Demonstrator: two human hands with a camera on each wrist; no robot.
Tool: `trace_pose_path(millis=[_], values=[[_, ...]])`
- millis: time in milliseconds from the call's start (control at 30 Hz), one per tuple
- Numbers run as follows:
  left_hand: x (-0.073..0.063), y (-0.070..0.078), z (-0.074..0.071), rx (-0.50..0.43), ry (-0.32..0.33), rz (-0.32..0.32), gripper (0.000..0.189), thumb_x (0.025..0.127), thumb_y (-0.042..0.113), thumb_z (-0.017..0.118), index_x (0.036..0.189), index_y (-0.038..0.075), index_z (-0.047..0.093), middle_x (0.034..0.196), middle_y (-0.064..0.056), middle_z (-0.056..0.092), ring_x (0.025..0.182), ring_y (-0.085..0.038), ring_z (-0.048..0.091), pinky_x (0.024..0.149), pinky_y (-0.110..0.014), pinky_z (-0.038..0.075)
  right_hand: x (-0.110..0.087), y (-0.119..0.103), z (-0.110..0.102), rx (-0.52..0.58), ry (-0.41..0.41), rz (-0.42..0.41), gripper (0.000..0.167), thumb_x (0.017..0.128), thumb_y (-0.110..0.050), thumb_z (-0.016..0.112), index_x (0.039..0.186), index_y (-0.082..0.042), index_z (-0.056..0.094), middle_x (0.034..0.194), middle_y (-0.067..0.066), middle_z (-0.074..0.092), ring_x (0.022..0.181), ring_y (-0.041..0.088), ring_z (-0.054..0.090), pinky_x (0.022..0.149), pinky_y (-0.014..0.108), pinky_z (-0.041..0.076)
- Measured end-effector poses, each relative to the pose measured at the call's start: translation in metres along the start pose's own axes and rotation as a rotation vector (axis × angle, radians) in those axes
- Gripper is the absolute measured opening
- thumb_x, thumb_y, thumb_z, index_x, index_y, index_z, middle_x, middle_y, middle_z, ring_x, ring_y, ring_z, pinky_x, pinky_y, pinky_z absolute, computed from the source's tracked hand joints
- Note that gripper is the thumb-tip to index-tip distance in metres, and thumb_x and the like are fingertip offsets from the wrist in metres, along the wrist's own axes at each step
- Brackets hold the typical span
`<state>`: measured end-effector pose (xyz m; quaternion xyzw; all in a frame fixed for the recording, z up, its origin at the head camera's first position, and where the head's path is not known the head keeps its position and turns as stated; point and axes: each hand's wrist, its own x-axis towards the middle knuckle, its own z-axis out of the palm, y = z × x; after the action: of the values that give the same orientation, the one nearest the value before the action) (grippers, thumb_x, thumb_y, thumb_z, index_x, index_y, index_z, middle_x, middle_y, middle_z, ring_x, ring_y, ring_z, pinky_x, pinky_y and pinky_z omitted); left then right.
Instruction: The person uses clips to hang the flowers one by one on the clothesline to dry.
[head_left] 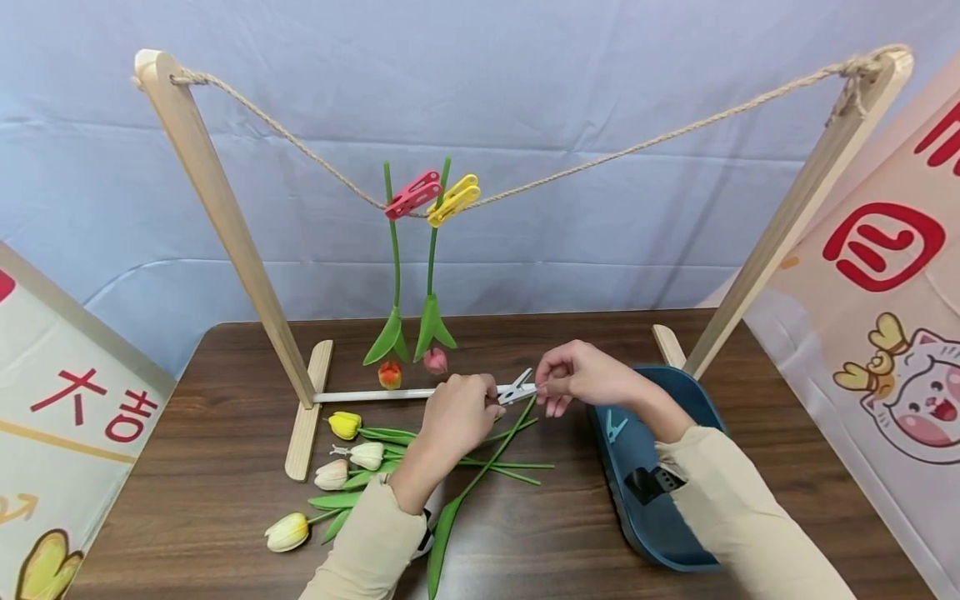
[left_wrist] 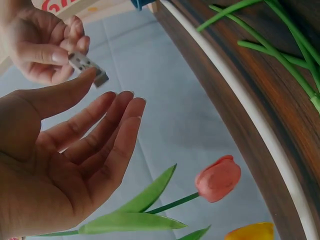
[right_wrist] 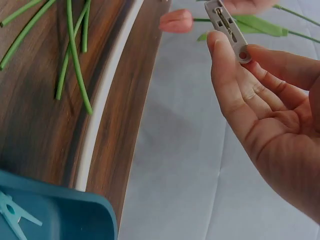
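A pale grey clothespin is pinched at one end between thumb and forefinger of the right hand; its spring shows in the right wrist view. The left hand is at the clothespin's other end. In the left wrist view its fingers are spread and loosely bent, with the thumb by the clothespin; whether they touch is unclear. Below the hands, several artificial tulips lie on the table, including a yellow tulip and a white tulip. One stem crosses the others.
A rope sags between two wooden posts. A red clothespin and a yellow clothespin hold an orange tulip and a pink tulip upside down. A white bar joins the feet. A blue basin holds a light-blue clothespin.
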<state>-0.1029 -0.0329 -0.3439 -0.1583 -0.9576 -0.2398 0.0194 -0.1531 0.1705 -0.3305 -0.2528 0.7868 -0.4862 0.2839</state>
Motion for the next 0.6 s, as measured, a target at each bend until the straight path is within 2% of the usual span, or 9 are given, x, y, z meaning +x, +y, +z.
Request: trace_pose_path(millis=[200, 333, 467, 600], values=[[0.0003, 0.0026, 0.0, 0.037, 0.046, 0.031, 0.014, 0.074, 0.014, 0.074, 0.067, 0.012, 0.063, 0.064, -0.002, 0.061, 0.056, -0.025, 0.058, 0.047, -0.034, 0.043, -0.0002, -0.004, 0.0042, 0.027, -0.005, 0.001, 0.011, 0.089, 0.006, 0.05, 0.094, 0.014, 0.055, 0.077, 0.013, 0.064, 0.069, 0.041, 0.062, 0.061, 0.038, 0.053], [0.0001, 0.003, -0.0018, 0.037, 0.047, 0.033, 0.014, 0.075, 0.013, 0.073, 0.066, 0.013, 0.063, 0.063, -0.001, 0.061, 0.055, -0.024, 0.058, 0.046, -0.034, 0.042, -0.0021, -0.0044, 0.0043, 0.039, 0.013, -0.003, 0.023, 0.088, 0.005, 0.05, 0.109, 0.014, 0.047, 0.08, 0.015, 0.066, 0.072, 0.045, 0.061, 0.062, 0.038, 0.053], [-0.0005, 0.005, -0.0049, 0.035, 0.039, 0.043, 0.014, 0.076, 0.011, 0.072, 0.065, 0.014, 0.063, 0.063, 0.0, 0.061, 0.055, -0.025, 0.058, 0.046, -0.034, 0.043, -0.0037, -0.0036, 0.0042, -0.025, 0.012, -0.021, 0.037, 0.087, 0.0, 0.057, 0.121, 0.01, 0.044, 0.081, 0.012, 0.067, 0.073, 0.039, 0.062, 0.063, 0.036, 0.053], [-0.0011, 0.0069, -0.0066, 0.042, 0.034, 0.057, 0.013, 0.076, 0.011, 0.071, 0.067, 0.014, 0.063, 0.064, 0.0, 0.061, 0.055, -0.024, 0.058, 0.046, -0.033, 0.043, -0.0046, -0.0033, 0.0041, -0.116, -0.001, -0.054, 0.037, 0.085, -0.002, 0.061, 0.119, 0.009, 0.05, 0.083, 0.009, 0.065, 0.074, 0.026, 0.064, 0.063, 0.035, 0.052]])
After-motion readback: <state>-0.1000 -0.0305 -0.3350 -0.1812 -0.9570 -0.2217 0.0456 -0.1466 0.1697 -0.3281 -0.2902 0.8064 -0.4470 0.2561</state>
